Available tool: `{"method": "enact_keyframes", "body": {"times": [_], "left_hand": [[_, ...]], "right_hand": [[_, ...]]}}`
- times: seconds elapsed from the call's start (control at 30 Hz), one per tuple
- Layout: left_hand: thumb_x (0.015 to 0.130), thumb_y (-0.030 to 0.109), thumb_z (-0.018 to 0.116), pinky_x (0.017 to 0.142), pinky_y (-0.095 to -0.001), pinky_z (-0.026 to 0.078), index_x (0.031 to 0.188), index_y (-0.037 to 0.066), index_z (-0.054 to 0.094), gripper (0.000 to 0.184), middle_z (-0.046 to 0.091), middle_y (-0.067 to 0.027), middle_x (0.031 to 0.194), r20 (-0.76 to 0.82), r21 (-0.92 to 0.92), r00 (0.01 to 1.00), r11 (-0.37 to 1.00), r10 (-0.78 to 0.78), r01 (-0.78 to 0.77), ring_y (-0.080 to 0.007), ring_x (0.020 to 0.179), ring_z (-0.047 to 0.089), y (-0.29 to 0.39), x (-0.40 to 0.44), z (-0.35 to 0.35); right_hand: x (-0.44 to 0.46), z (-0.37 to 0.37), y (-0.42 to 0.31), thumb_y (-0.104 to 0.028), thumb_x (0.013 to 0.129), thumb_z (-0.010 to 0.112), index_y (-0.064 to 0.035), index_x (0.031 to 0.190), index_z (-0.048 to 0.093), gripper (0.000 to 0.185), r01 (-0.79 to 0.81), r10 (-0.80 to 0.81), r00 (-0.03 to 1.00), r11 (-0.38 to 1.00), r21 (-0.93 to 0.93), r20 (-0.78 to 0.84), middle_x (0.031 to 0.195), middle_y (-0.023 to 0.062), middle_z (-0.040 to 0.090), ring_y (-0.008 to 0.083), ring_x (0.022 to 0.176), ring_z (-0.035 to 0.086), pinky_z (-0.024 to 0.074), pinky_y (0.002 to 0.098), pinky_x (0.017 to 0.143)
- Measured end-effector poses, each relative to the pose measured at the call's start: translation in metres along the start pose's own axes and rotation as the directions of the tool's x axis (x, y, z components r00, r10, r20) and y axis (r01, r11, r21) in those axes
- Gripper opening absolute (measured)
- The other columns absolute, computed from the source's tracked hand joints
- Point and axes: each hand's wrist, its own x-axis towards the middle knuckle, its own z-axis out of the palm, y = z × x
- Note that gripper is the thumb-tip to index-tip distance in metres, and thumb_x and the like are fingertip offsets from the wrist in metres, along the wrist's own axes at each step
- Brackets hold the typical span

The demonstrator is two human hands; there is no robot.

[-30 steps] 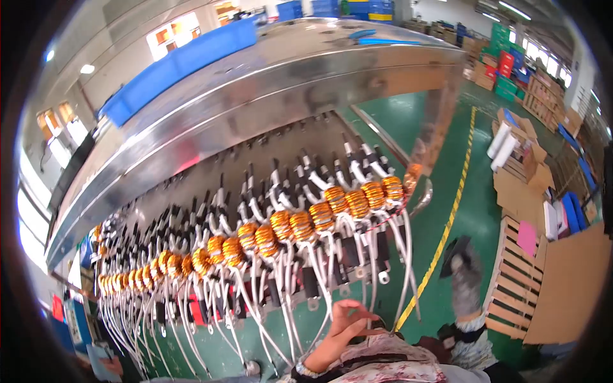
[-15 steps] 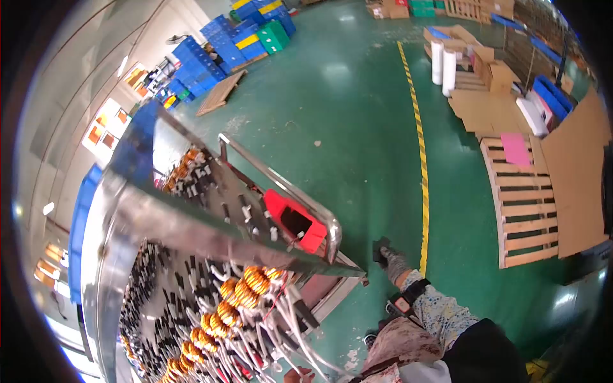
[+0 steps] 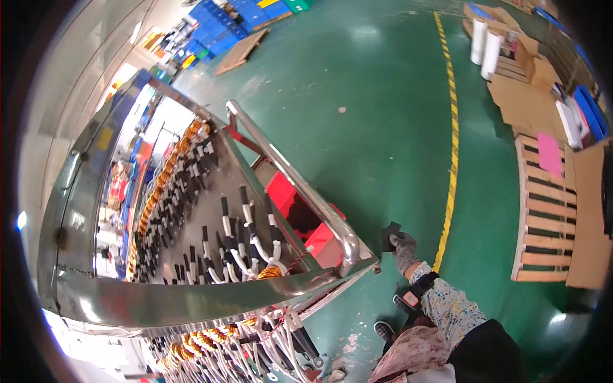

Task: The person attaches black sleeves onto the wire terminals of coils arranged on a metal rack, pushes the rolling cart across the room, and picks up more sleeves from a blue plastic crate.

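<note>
My right hand, in a grey glove, is closed on a flat black piece beside the cart's corner; its exact kind is unclear. At the bottom edge, a small bit of what looks like my left hand shows near the hanging cable ends, its fingers mostly cut off. The metal cart carries rows of copper-wound coils with white leads and black sleeves. More coils line the far side of its shelf. A red bin sits behind the tubular handle.
A yellow-black floor line runs along the right. Beyond it lie a wooden pallet, cardboard and white rolls. Blue crates and another pallet stand at the far left. My shoes are near the cart.
The view has shifted, showing more of the cart's shelf and its far row of coils. My right hand with the black piece appears slightly higher; my left hand shows less.
</note>
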Motion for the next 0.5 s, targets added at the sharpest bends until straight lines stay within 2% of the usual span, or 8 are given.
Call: {"method": "enact_keyframes", "body": {"times": [0.07, 0.13, 0.17, 0.2, 0.27, 0.33, 0.43, 0.5], "left_hand": [[0.084, 0.020, 0.050, 0.096, -0.0388, 0.028, 0.126, 0.001, 0.036, 0.049, 0.040, -0.0170, 0.126, 0.007, 0.007, 1.000, 1.000, -0.004, 0.004, -0.0293, 0.114, 0.038, 0.000, -0.001, 0.003], [0.084, 0.020, 0.050, 0.096, -0.0389, 0.028, 0.126, 0.001, 0.036, 0.049, 0.040, -0.0170, 0.126, 0.024, 0.025, 1.000, 1.000, -0.004, 0.004, -0.0295, 0.114, 0.039, -0.004, -0.003, 0.008], [0.084, 0.019, 0.050, 0.096, -0.0389, 0.028, 0.126, 0.001, 0.036, 0.049, 0.040, -0.0170, 0.126, 0.026, 0.032, 1.000, 0.999, -0.007, 0.006, -0.0295, 0.114, 0.039, -0.002, -0.003, 0.008], [0.083, 0.019, 0.050, 0.096, -0.0389, 0.028, 0.126, 0.001, 0.036, 0.049, 0.040, -0.0170, 0.125, 0.048, 0.049, 0.999, 0.999, 0.008, -0.010, -0.0296, 0.114, 0.039, -0.004, -0.002, 0.011], [0.083, 0.019, 0.050, 0.096, -0.0390, 0.028, 0.126, 0.001, 0.036, 0.048, 0.040, -0.0170, 0.125, 0.072, 0.068, 0.997, 0.997, 0.028, -0.033, -0.0297, 0.114, 0.039, -0.009, -0.001, 0.018], [0.083, 0.018, 0.050, 0.095, -0.0390, 0.029, 0.126, 0.001, 0.036, 0.048, 0.040, -0.0170, 0.125, 0.130, 0.113, 0.989, 0.990, 0.066, -0.081, -0.0298, 0.113, 0.039, -0.007, 0.000, 0.030], [0.083, 0.017, 0.049, 0.095, -0.0391, 0.029, 0.126, 0.001, 0.036, 0.048, 0.041, -0.0170, 0.125, 0.188, 0.162, 0.976, 0.977, 0.107, -0.139, -0.0299, 0.113, 0.040, -0.011, -0.002, 0.047], [0.082, 0.017, 0.049, 0.095, -0.0392, 0.029, 0.126, 0.001, 0.036, 0.048, 0.041, -0.0171, 0.124, 0.200, 0.211, 0.975, 0.967, 0.100, -0.143, -0.0300, 0.113, 0.040, -0.026, -0.010, 0.044]], "right_hand": [[0.005, 0.022, -0.014, -0.018, 0.076, 0.065, -0.0009, 0.095, 0.057, 0.027, 0.111, -0.114, 0.986, 0.993, -0.031, -0.122, 0.086, 0.0074, 0.060, 0.0171, 0.070, 0.057, 0.0483, 0.0306, 0.054], [0.014, 0.054, -0.026, -0.017, 0.076, 0.063, -0.0015, 0.096, 0.057, 0.026, 0.128, -0.125, 0.990, 0.991, 0.037, -0.066, 0.090, 0.0091, 0.059, 0.0183, 0.074, 0.057, 0.0480, 0.0321, 0.060], [0.022, 0.072, -0.025, -0.019, 0.077, 0.062, -0.0009, 0.098, 0.056, 0.029, 0.386, -0.386, 0.923, 0.922, -0.037, 0.012, 0.093, 0.0101, 0.059, 0.0205, 0.080, 0.056, 0.0466, 0.0330, 0.068], [0.029, 0.089, -0.025, -0.022, 0.078, 0.061, -0.0003, 0.099, 0.056, 0.031, 0.620, -0.612, 0.784, 0.781, -0.077, 0.104, 0.097, 0.0111, 0.059, 0.0227, 0.085, 0.056, 0.0452, 0.0340, 0.076], [0.017, 0.123, -0.052, -0.028, 0.081, 0.056, -0.0009, 0.104, 0.055, 0.036, 0.764, -0.537, 0.602, 0.603, -0.230, 0.591, 0.106, 0.0140, 0.056, 0.0273, 0.099, 0.051, 0.0364, 0.0352, 0.091], [0.037, 0.107, -0.019, -0.027, 0.080, 0.055, -0.0020, 0.106, 0.053, 0.036, 0.894, -0.424, 0.398, 0.378, -0.240, 0.814, 0.108, 0.0159, 0.054, 0.0288, 0.100, 0.050, 0.0362, 0.0366, 0.091], [0.077, 0.073, 0.060, -0.024, 0.080, 0.053, -0.0037, 0.110, 0.051, 0.036, 0.892, -0.362, 0.435, 0.297, -0.341, 0.824, 0.111, 0.0188, 0.052, 0.0310, 0.102, 0.049, 0.0358, 0.0387, 0.092], [0.120, 0.054, 0.133, -0.023, 0.080, 0.051, -0.0049, 0.112, 0.050, 0.037, 0.851, -0.511, 0.525, 0.332, -0.407, 0.681, 0.112, 0.0207, 0.050, 0.0325, 0.103, 0.048, 0.0355, 0.0401, 0.092]]}}
